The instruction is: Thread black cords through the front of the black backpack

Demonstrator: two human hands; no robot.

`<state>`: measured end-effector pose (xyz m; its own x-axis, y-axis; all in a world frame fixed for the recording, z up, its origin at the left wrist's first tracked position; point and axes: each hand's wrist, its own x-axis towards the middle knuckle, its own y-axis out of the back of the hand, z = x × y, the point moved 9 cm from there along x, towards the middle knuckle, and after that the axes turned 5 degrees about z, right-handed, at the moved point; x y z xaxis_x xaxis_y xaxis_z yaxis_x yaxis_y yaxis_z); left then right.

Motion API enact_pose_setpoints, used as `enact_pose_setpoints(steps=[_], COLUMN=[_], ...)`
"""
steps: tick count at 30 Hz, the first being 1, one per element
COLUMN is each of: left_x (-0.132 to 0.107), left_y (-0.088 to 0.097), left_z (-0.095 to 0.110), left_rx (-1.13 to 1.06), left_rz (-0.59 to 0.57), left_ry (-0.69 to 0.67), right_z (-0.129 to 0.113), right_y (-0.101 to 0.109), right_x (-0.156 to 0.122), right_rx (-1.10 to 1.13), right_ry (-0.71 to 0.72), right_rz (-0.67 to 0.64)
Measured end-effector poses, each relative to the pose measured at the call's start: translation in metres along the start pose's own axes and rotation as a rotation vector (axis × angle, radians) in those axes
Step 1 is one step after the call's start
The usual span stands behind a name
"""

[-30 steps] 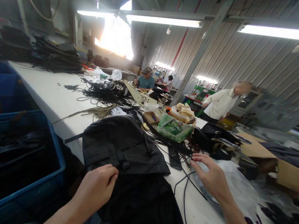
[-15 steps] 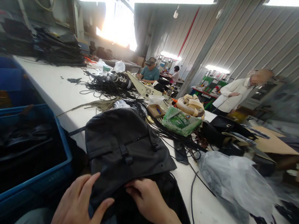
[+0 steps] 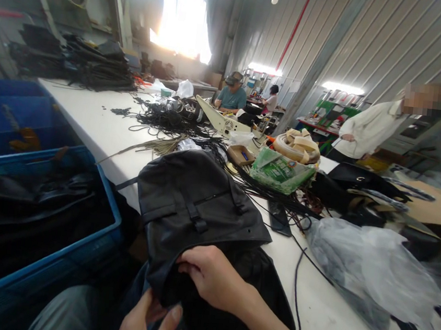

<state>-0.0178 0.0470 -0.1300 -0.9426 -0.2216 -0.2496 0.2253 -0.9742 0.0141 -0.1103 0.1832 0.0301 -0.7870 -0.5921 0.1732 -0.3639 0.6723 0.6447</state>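
A black backpack (image 3: 186,193) with a strap and buckle on its front lies on the white table, its near end tilted toward me. My right hand (image 3: 211,277) is closed, pinching the edge of the backpack's flap between thumb and fingers. Below and left of it, my left hand (image 3: 149,317) is curled at the bag's near lower corner, the fingertips partly hidden behind the material. The dark opening of the bag shows beneath my right hand.
Left of me stands a blue crate (image 3: 112,216) of black material. Beyond the backpack on the white table (image 3: 84,114) lie black cords (image 3: 170,118), a green bag (image 3: 281,169), a dark phone-like slab (image 3: 279,218) and clear plastic (image 3: 375,270). A co-worker (image 3: 374,126) stands at right.
My left hand has moved right and down, from spread beside the bag to curled at its near corner. My right hand has slid left and up along the flap edge.
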Motion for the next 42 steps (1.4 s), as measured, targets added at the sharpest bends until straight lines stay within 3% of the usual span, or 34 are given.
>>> enact_pose_setpoints(steps=[4, 10, 16, 19, 24, 29, 35, 42], left_x=[0.004, 0.002, 0.002, 0.007, 0.016, 0.018, 0.019, 0.017], left_y=[0.007, 0.018, 0.014, 0.016, 0.025, 0.035, 0.049, 0.049], left_z=[-0.014, -0.008, 0.02, 0.017, 0.007, 0.005, 0.016, 0.029], left_rx=[-0.146, -0.126, -0.013, 0.042, 0.053, 0.061, 0.153, 0.22], left_rz=[-0.034, -0.04, -0.071, -0.079, -0.119, -0.008, 0.179, 0.191], left_ry=[0.169, 0.141, 0.055, 0.055, 0.034, 0.114, 0.142, 0.071], right_z=[-0.003, 0.004, -0.007, -0.006, -0.006, -0.016, -0.004, -0.007], right_y=[-0.008, -0.017, -0.017, -0.022, -0.024, -0.023, -0.029, -0.029], right_x=[0.002, -0.003, 0.006, 0.013, 0.017, 0.014, 0.012, 0.01], right_rx=[-0.166, -0.28, -0.135, -0.284, -0.447, -0.383, -0.476, -0.52], right_ry=[0.043, 0.024, -0.003, -0.003, 0.045, 0.143, 0.077, 0.022], right_rz=[0.001, -0.012, 0.058, 0.05, -0.075, -0.125, -0.095, -0.03])
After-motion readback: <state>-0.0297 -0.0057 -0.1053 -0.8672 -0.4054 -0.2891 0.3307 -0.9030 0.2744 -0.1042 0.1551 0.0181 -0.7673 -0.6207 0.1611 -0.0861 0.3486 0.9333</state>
